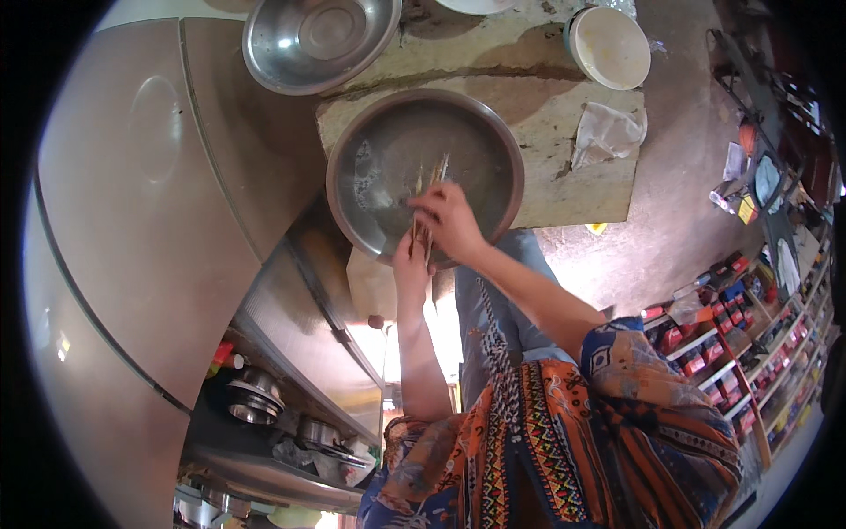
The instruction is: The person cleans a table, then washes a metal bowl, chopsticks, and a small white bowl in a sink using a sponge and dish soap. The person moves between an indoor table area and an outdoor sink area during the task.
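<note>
The left hand (412, 260) is closed around the lower part of a bundle of thin sticks (438, 173), at the basin's near rim. The right hand (451, 220), slightly blurred, has its fingers curled over the bundle higher up; its thumb's place cannot be told. The stick tips fan out over the inside of the round metal basin (517, 163), where pale foam (362, 172) lies along the left wall.

The basin's near rim reaches past the counter's front edge in this view. Right of the basin, a bare stretch of counter (542, 181) leaves room up to a crumpled white sheet (608, 134); a white bowl (610, 48) stands beyond that. Left of the basin, little counter shows before grey door panels (225, 97). Just beyond its far-left rim sits a wide metal bowl (322, 37).
</note>
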Available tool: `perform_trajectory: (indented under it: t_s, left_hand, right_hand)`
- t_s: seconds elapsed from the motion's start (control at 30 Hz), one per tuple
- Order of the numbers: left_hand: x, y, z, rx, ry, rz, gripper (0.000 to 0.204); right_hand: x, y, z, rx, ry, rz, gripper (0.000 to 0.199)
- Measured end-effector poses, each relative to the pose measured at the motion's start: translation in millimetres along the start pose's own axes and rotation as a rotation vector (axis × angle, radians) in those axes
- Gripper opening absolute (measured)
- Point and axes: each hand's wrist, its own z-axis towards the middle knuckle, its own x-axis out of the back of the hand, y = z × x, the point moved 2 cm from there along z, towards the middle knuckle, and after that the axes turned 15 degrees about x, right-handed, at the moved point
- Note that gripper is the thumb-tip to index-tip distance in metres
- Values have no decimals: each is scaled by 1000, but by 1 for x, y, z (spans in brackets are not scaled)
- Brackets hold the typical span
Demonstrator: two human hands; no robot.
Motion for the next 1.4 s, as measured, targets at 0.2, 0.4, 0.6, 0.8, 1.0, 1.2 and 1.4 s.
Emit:
perform_trajectory:
  t_s: [0.2,0.4,0.6,0.8,1.0,1.2,1.4]
  left_hand:
    - [-11,-6,11,-15,50,18,22]
    - [0,-4,21,-371,232,278,25]
    - [-2,10,13,-319,257,354,26]
    - [0,18,21,-362,276,447,27]
    - [-6,35,38,-193,221,665,23]
    - [-24,4,95,-581,359,814,25]
    - [-25,20,68,-283,209,375,21]
  right_hand:
    - [-13,27,8,-119,67,-118,13]
    - [-20,28,10,-152,57,-92,12]
    - [-23,26,12,-49,76,-102,10]
    - [-26,31,24,-72,174,-166,11]
    - [4,37,21,-260,446,195,16]
    - [8,60,23,-555,792,1039,22]
    - [17,69,4,-560,777,660,20]
